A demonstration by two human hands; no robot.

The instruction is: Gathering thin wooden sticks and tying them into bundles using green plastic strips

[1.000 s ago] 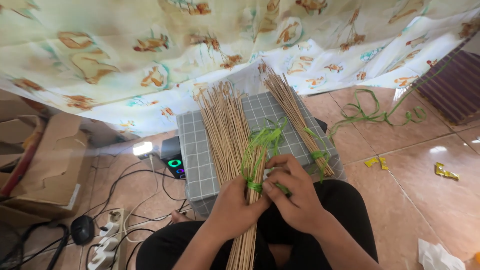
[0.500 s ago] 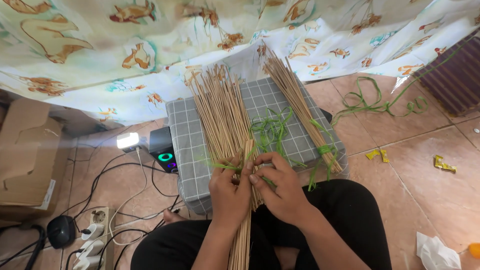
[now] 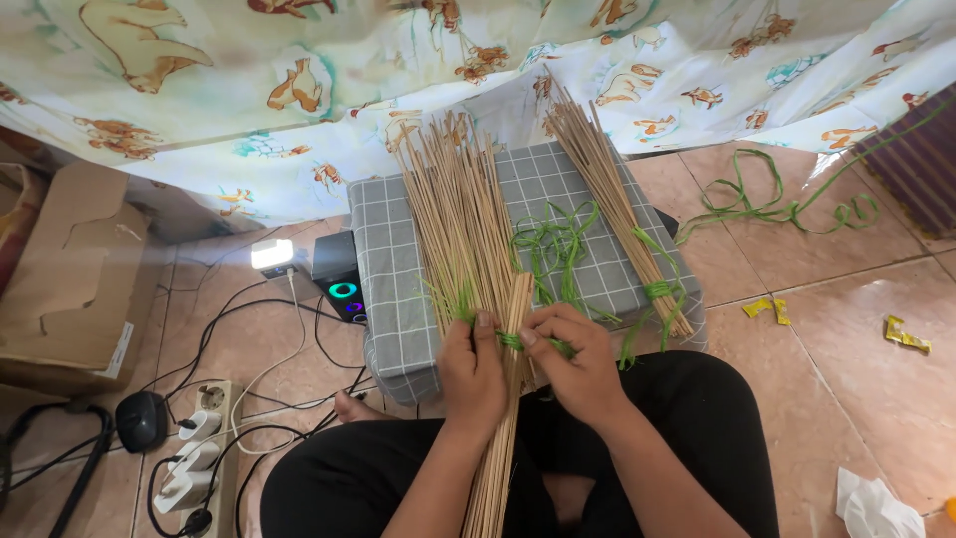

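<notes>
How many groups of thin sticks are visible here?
3: a loose pile on the grey checked cushion, a tied bundle at its right, and a bundle in both hands.

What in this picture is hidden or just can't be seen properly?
Head view, the only one:
- The green strip around the stick bundle: the left hand and right hand cover it, so whether it is knotted is unclear.
- The bundle's lower end: cut off by the bottom edge.
- The loose sticks: their tips run under the patterned cloth.
- The cardboard box: cut off by the left edge.
</notes>
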